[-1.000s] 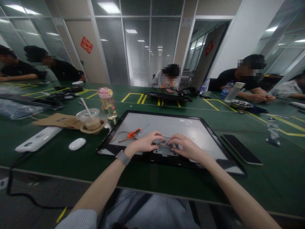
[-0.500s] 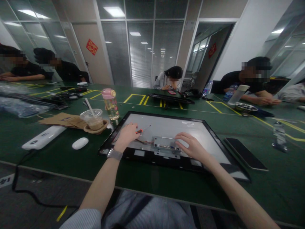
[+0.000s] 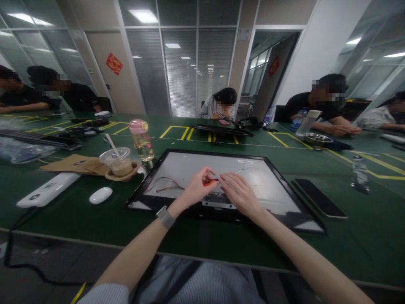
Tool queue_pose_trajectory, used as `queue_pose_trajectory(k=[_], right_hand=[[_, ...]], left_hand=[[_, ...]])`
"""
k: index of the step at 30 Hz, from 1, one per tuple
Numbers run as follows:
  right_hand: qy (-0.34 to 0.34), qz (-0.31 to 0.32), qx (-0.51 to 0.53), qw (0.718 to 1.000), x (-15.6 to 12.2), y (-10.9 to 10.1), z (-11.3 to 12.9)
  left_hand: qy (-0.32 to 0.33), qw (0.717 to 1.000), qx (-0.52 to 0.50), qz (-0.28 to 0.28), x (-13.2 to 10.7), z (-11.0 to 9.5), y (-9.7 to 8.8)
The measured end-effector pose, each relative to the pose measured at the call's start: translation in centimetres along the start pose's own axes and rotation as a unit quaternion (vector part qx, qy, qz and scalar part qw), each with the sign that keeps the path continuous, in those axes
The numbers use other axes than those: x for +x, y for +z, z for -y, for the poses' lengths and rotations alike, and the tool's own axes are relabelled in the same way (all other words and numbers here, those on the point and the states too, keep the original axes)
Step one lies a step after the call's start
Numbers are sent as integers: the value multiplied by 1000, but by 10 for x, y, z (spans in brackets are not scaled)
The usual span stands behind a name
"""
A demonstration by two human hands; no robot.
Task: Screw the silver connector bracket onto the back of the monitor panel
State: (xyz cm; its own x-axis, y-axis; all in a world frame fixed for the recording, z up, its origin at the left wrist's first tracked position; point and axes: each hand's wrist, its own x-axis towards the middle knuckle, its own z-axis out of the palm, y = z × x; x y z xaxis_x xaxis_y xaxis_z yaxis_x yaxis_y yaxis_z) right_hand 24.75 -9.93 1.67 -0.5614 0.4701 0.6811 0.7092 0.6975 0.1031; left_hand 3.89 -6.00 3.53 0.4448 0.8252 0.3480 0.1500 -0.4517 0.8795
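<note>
Grn table (image 3: 205, 240) fills lower half of frame, w/ blk-edged panel (image 3: 265, 185) flat on it at ctr. Mid-frame, above panel's near side, R hand (image 3: 237, 192) has fingers bent & tog., tips near L hand (image 3: 199, 185) (can't tell if gripping); L hand pinches orange screwdriver (image 3: 209, 183). Metal bracket (image 3: 218, 204) sits below hands, part hidden; thin wires (image 3: 172, 181) lie on panel, left of ctr.

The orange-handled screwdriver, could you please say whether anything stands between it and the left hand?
Nothing visible does: the bare left hand holds the orange-handled screwdriver, with the right hand close by.
</note>
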Motion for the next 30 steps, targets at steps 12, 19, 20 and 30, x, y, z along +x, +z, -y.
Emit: queue_pose_trajectory(k=[12,19,20,30], right_hand=[[254,-258,167,917,-2,-23,-21],[346,-261,453,779,4,-38,-33],[349,-248,468,773,3,-39,-35],[364,-188,450,793,4,-32,-21]], left_hand=[[26,984,137,-106,6,15,-20],[33,961,269,-56,4,35,-10],[20,961,274,-41,3,36,-8],[-5,946,323,31,3,41,-5]])
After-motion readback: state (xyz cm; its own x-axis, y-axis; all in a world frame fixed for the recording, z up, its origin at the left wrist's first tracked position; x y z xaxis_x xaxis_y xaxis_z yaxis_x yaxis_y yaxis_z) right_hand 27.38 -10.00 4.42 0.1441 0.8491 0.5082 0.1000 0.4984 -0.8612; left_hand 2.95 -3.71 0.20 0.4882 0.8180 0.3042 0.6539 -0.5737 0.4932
